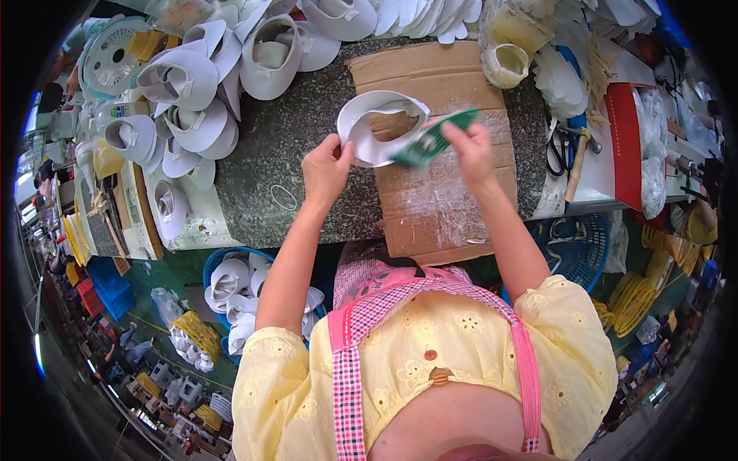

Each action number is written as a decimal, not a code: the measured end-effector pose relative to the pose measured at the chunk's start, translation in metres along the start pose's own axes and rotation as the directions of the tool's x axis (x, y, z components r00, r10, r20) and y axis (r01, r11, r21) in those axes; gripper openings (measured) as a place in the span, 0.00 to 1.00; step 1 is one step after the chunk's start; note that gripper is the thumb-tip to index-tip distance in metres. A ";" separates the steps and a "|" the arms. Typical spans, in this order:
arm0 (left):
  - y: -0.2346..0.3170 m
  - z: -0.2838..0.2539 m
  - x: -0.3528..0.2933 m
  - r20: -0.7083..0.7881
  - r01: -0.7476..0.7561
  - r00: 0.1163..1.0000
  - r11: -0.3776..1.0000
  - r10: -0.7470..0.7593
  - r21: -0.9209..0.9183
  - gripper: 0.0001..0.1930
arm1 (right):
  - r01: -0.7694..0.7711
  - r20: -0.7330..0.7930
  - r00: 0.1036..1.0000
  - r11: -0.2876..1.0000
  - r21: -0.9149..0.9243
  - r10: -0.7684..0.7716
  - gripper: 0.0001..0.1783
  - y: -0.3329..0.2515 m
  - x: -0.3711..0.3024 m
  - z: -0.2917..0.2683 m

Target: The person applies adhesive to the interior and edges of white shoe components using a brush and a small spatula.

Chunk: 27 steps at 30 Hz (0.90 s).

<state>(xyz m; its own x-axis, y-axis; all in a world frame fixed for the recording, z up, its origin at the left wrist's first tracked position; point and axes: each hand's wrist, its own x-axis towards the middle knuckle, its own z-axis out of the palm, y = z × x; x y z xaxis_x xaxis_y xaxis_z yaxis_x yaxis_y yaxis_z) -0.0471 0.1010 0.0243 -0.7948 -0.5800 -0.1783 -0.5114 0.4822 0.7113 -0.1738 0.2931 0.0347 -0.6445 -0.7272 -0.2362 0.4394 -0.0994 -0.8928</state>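
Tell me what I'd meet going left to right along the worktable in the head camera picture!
Front-left white visor → left hand → held white visor → right hand gripping a green piece → wooden handle → red panel.

Speckled tabletop [254,157], 1 brown cardboard sheet [438,203]

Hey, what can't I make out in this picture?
All in the head view:
Markings on the green piece in the right hand: blurred.
Lower right part of the white piece in the left hand: covered by the green piece.
White stack at the top: cut off by the upper edge.
Part of the right-side blue basket: hidden by the right arm.
Distant person, lower left: hands too small.
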 end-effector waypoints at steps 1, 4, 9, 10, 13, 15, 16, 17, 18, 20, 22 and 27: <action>0.012 0.000 -0.003 -0.042 -0.136 0.989 0.982 0.143 0.131 0.10 | 0.180 -0.166 0.964 0.971 -0.158 -0.206 0.10 0.000 -0.002 -0.008; 0.037 0.002 -0.007 -0.074 -0.370 0.917 0.904 0.393 0.216 0.10 | 0.440 -0.069 0.823 0.711 -0.549 -0.563 0.05 0.000 -0.005 -0.010; 0.055 0.003 -0.007 -0.026 -0.550 0.812 0.778 0.584 0.303 0.07 | 0.469 0.306 0.697 0.089 -0.879 -0.649 0.09 0.013 0.003 -0.024; 0.058 0.005 -0.008 -0.026 -0.548 0.813 0.779 0.582 0.304 0.07 | 0.470 0.306 0.698 0.090 -0.878 -0.648 0.09 0.016 0.000 -0.023; 0.065 0.012 -0.011 0.020 -0.588 0.796 0.765 0.605 0.263 0.07 | 0.489 0.323 0.690 0.088 -0.868 -0.647 0.10 0.023 -0.008 -0.017; 0.071 0.017 -0.008 0.003 -0.582 0.805 0.789 0.593 0.198 0.08 | 0.532 0.340 0.733 0.186 -0.826 -0.589 0.12 0.024 -0.009 -0.017; 0.074 0.017 -0.005 0.003 -0.581 0.806 0.790 0.592 0.197 0.08 | 0.519 0.305 0.716 0.186 -0.834 -0.628 0.13 0.019 -0.003 -0.025; 0.078 0.014 -0.001 0.012 -0.595 0.795 0.776 0.607 0.208 0.08 | 0.518 0.305 0.716 0.186 -0.835 -0.628 0.13 0.018 0.002 -0.029; 0.080 0.013 0.001 0.021 -0.609 0.784 0.762 0.621 0.220 0.08 | 0.482 0.264 0.697 0.163 -0.861 -0.667 0.12 0.018 0.005 -0.032; 0.078 0.014 0.003 0.024 -0.615 0.780 0.759 0.625 0.213 0.08 | 0.471 0.262 0.690 0.144 -0.870 -0.675 0.10 0.015 0.002 -0.028; 0.072 0.013 0.001 0.031 -0.620 0.778 0.757 0.628 0.208 0.08 | 0.497 0.249 0.745 0.266 -0.826 -0.619 0.09 0.016 -0.010 -0.019; 0.035 0.010 -0.026 -0.018 -0.473 0.874 0.858 0.486 0.202 0.08 | 0.397 -0.044 0.744 0.494 -0.774 -0.667 0.08 0.024 -0.017 -0.011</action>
<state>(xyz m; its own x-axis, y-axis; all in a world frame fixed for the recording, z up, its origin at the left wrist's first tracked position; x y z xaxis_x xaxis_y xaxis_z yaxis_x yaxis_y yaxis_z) -0.0480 0.1398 0.0472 -0.9371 -0.2846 0.2020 -0.1290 0.8203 0.5573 -0.1589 0.3104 0.0136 -0.8001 -0.4446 0.4026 -0.5228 0.1879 -0.8315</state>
